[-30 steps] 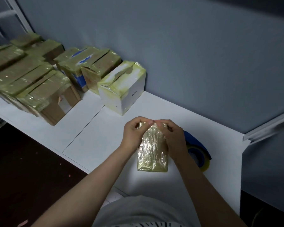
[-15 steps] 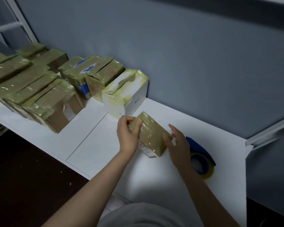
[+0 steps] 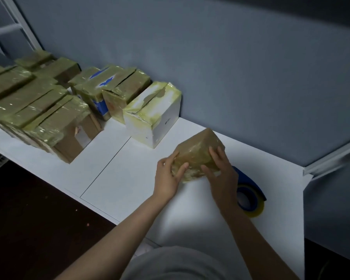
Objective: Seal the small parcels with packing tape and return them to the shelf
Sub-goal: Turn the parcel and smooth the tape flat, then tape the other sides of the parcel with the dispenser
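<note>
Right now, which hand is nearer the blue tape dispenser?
Right. The right hand grips the right side of the parcel, its wrist overlapping the tape dispenser in view. The left hand grips the left side, farther off, the parcel lying between.

A packing or storage area is indicated. A long white shelf [image 3: 113, 178] is set against a bare grey wall [image 3: 210, 57]. Rows of tape-wrapped parcels [image 3: 49, 110] are lined up well left of the fingers [image 3: 214, 156]. A blue tape dispenser [image 3: 249, 197] is seen just right of them, and a white rack upright [image 3: 21, 23] far to their upper left.
</note>
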